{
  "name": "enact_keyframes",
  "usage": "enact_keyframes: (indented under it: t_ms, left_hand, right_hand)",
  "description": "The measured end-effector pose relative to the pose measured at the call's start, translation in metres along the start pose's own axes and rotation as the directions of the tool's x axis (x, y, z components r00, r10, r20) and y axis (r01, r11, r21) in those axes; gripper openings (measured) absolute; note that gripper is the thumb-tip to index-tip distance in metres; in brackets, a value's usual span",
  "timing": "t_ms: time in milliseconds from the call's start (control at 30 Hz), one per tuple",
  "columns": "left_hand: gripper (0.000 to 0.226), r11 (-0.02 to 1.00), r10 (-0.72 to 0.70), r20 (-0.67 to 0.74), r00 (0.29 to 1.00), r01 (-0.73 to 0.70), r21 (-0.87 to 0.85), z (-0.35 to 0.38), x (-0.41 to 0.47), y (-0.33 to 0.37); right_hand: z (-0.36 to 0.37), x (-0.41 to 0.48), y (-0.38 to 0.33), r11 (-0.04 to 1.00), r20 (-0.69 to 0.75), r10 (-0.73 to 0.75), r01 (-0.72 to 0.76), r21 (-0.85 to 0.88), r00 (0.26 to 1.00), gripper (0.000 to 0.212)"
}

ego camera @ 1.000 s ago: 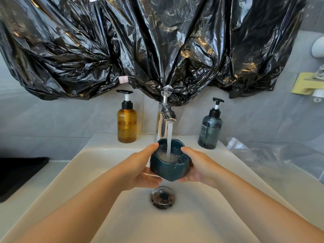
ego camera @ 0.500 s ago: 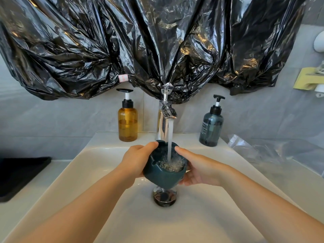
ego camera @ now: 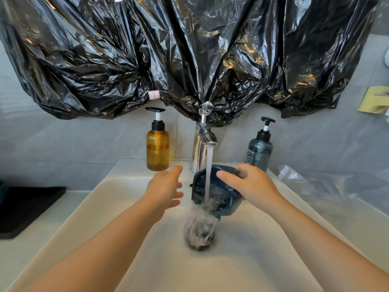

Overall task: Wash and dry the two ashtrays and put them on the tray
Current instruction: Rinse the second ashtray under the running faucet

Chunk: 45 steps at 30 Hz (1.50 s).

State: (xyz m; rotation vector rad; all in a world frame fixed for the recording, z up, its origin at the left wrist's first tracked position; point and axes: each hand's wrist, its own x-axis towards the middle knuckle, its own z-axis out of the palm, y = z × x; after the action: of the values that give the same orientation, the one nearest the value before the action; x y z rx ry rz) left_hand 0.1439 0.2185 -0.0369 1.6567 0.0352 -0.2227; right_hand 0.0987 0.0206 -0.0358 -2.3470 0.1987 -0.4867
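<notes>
A dark teal ashtray (ego camera: 214,192) is tipped toward the left under the running tap (ego camera: 203,144), and dirty water pours out of it onto the drain (ego camera: 200,239). My right hand (ego camera: 250,184) grips the ashtray by its right rim, thumb over the edge. Just to the ashtray's left my left hand (ego camera: 166,188) hovers apart from it, fingers relaxed and holding nothing. A black tray (ego camera: 23,207) lies on the counter at the far left. No second ashtray shows.
The white sink basin (ego camera: 105,218) fills the foreground. An amber pump bottle (ego camera: 157,148) and a grey-blue pump bottle (ego camera: 260,152) flank the tap. Black plastic sheeting (ego camera: 189,55) hangs above. Clear plastic wrap (ego camera: 328,186) lies on the right counter.
My left hand has let go of the ashtray and moved left. My right hand alone now holds it, tipped over so the water spills into the drain.
</notes>
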Motion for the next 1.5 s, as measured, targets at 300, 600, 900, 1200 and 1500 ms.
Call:
enact_keyframes:
  t_ms: [300,600,900,1200,1500]
  left_hand:
    - [0.043,0.999,-0.027,0.011,1.0,0.027,-0.019,-0.001,-0.001,0.003]
    - [0.044,0.998,-0.065,0.025,0.998,0.066,-0.011,0.002,-0.004,0.005]
    - [0.069,0.975,-0.167,0.312,0.935,0.204,-0.088,0.0,-0.007,0.004]
    - [0.021,0.974,-0.027,0.15,0.988,0.059,-0.216,0.004,-0.006,0.0]
    - [0.037,0.998,0.055,0.11,0.992,-0.05,-0.046,0.002,-0.009,0.0]
  right_hand:
    - [-0.006,-0.006,-0.012,0.948,-0.274,-0.22,0.139,-0.286,0.936,0.052]
    - [-0.007,-0.007,-0.013,0.976,-0.377,-0.154,0.081,-0.203,0.913,0.05]
    - [0.013,-0.005,-0.018,0.593,0.225,0.331,-0.388,0.706,0.916,0.036]
    - [0.015,-0.007,-0.016,0.686,0.392,0.267,-0.459,0.564,0.88,0.042]
    - [0.028,-0.006,-0.011,0.874,0.41,0.241,-0.38,0.303,0.88,0.06]
